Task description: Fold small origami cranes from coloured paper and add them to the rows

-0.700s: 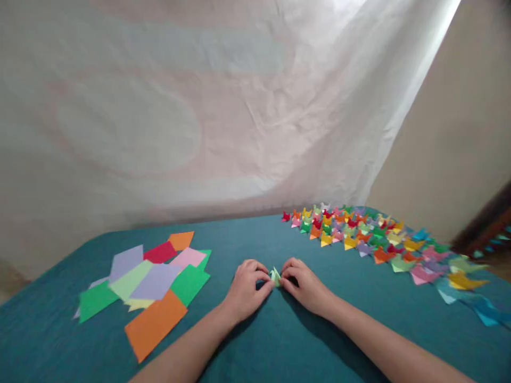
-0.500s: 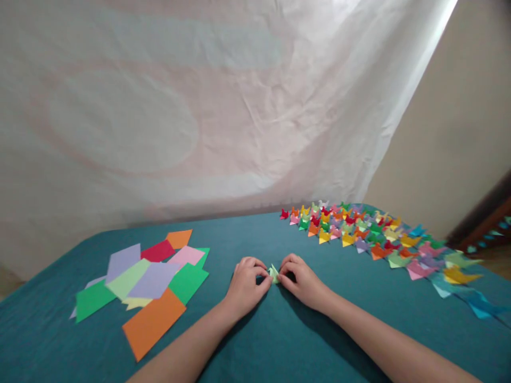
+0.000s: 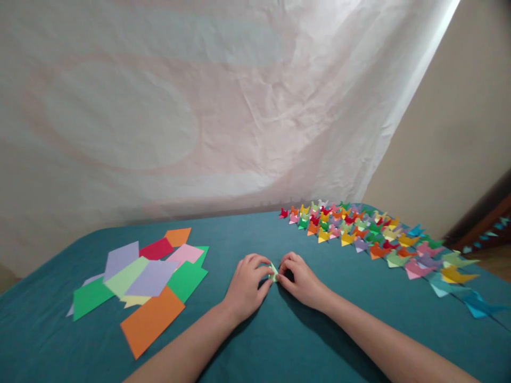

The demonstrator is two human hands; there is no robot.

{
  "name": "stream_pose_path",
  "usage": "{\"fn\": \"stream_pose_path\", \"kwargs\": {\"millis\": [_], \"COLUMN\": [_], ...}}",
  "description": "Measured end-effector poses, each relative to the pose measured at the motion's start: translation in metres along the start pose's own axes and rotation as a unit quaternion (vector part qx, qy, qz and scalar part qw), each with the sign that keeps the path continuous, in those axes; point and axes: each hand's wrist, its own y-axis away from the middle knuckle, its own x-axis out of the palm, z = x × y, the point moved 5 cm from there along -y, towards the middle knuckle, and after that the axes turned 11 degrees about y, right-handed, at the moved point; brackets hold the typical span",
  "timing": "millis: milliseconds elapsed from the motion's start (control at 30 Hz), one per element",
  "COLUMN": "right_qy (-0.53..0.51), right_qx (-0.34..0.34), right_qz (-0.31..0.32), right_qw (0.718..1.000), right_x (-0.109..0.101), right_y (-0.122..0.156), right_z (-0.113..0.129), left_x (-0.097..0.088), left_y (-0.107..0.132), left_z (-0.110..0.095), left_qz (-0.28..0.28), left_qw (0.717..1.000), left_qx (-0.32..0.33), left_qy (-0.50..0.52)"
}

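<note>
Between my two hands is a small pale green folded paper crane (image 3: 274, 277), partly covered by fingers. My left hand (image 3: 248, 282) has its index finger over the crane's left side, the thumb a little lower beside it; the exact contact is hidden. My right hand (image 3: 302, 280) pinches the crane's right edge between thumb and index finger. A pointed tip of the crane sticks up between the hands.
On the left lies a loose pile of coloured paper sheets, with an orange sheet (image 3: 154, 323) nearest me. Rows of finished paper cranes (image 3: 345, 238) in many colours stand on the right side of the green-covered table (image 3: 247, 351). A pale cloth (image 3: 223, 117) hangs behind.
My left thumb and index finger have spread a little and shifted on the crane, covering more of it. My right hand keeps nearly the same place and pinch.
</note>
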Motion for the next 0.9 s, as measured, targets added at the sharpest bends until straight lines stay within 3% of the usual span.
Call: {"fn": "stream_pose_path", "kwargs": {"millis": [167, 367, 567, 900], "right_qy": [0.017, 0.032, 0.037, 0.042], "right_qx": [-0.004, -0.008, -0.001, 0.002], "right_qz": [0.007, 0.008, 0.009, 0.01], "right_qw": [1.0, 0.999, 0.999, 0.999], "right_x": [-0.001, -0.001, 0.002, 0.0], "right_y": [0.0, 0.001, 0.001, 0.0], "right_z": [0.003, 0.004, 0.0, 0.004], "left_x": [0.003, 0.008, 0.01, 0.009], "left_y": [0.005, 0.009, 0.009, 0.007], "left_z": [-0.01, -0.018, -0.021, -0.021], "left_qz": [0.054, 0.072, 0.071, 0.1], "left_qw": [0.993, 0.976, 0.966, 0.967], "left_qx": [0.067, 0.131, 0.146, 0.142], "left_qy": [-0.08, -0.156, -0.199, -0.188]}}
